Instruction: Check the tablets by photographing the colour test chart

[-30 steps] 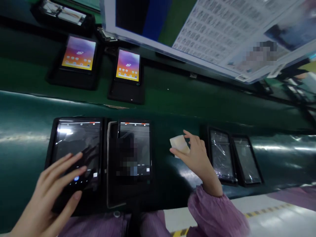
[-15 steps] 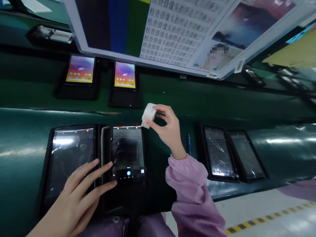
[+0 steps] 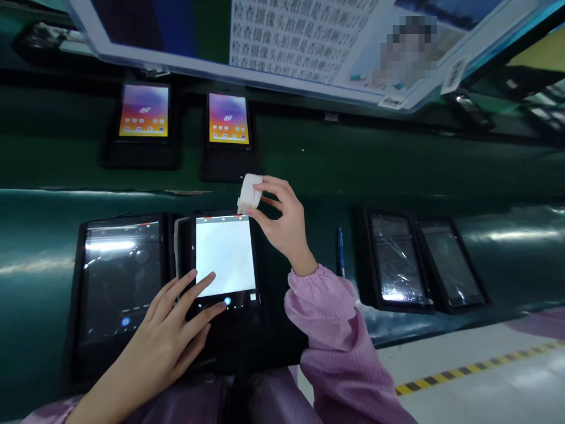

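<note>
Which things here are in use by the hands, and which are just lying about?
In use:
left hand
right hand
white-screen tablet
white pad

Lying about:
dark tablet
blue pen
two wrapped tablets
two lit tablets

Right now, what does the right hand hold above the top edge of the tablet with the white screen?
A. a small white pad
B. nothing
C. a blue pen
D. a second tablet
A: the right hand pinches a small white pad over the top edge of the lit tablet, while the blue pen lies apart on the green surface.
</note>
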A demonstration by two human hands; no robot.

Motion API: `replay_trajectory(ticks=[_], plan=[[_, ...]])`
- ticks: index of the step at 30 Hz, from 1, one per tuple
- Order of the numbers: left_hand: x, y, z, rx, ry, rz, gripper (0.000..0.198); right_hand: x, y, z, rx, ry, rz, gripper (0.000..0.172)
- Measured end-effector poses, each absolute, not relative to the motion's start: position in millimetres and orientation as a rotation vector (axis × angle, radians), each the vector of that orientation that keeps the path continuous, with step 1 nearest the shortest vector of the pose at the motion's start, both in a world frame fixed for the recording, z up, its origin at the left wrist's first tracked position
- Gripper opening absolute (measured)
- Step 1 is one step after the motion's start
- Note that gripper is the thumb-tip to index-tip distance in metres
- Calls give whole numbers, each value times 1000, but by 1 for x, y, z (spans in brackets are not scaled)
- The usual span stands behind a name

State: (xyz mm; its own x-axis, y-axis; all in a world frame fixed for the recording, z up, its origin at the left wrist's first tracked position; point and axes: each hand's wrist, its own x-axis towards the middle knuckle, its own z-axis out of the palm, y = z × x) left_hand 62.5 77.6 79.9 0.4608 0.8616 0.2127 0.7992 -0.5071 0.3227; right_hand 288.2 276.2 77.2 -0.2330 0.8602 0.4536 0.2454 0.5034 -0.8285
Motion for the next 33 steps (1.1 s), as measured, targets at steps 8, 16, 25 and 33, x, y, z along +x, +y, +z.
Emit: replay_trajectory(ticks=[8, 16, 25, 33], plan=[[71, 82, 78, 2532, 1494, 558, 31, 287, 276, 74, -951, -1769, 718, 27], [39, 71, 76, 2343, 1602, 635, 41, 287, 275, 72, -972, -1779, 704, 29], [-23, 26, 67, 1139, 2223, 1068, 84, 283, 276, 92, -1069, -1910, 636, 30], [-10, 32, 51, 1320, 2117, 1023, 90, 209, 273, 123, -763, -2145, 863, 36]])
